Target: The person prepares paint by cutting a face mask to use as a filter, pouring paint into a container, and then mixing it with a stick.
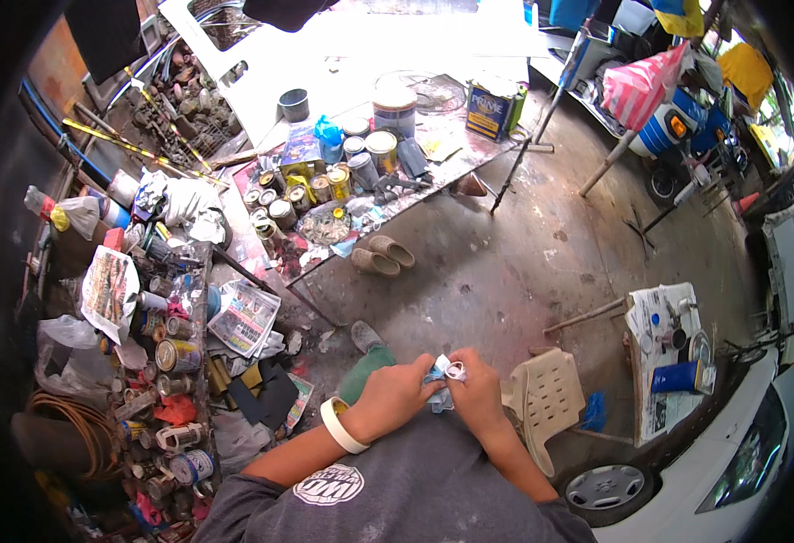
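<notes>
Both of my hands are close together over my lap, at the lower middle of the head view. My left hand (392, 391) has its fingers closed on a crumpled light blue and white piece of paper or cloth (441, 371), and a cream band circles that wrist. My right hand (473, 389) grips the other side of the same crumpled piece, where a small white rolled part shows at the fingertips. What is inside the crumple, if anything, is too small to make out.
A cluttered table (469, 158) of paint cans stands ahead, with slip-on shoes (383, 255) under it. Cans and newspapers crowd a shelf (202, 299) at left. At right are a plastic chair (546, 403), a newspaper-covered stand (650, 317), a white car (732, 489) and scooters (678, 122).
</notes>
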Demonstrator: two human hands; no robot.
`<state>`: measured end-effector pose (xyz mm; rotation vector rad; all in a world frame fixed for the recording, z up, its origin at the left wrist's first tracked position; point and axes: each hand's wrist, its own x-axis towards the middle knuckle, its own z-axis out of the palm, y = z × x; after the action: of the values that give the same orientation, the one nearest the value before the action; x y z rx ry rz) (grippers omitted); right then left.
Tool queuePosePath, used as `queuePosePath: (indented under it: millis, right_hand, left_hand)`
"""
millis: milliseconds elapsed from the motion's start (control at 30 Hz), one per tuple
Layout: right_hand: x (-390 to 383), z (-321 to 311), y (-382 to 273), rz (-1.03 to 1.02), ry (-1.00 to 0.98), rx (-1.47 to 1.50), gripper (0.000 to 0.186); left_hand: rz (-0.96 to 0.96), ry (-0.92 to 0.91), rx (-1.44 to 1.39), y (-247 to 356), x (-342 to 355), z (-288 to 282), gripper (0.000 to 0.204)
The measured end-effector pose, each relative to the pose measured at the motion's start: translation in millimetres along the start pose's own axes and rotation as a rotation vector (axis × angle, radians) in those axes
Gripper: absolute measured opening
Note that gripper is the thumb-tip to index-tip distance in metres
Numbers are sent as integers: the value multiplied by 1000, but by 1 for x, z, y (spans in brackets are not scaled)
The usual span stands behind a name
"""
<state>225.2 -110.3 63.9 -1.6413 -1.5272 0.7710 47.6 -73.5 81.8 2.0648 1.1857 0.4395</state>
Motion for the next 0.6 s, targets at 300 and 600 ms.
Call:
queuePosePath:
  millis: [300,600]
  right_hand:
    - [148,21,-26,-163,-540,-241,17]
    - [253,68,-63,-84,-877,626,23]
  left_hand:
    - [86,-150,127,-80,93,-89,26]
    - [333,-489,-872,-154,145,-197,30]
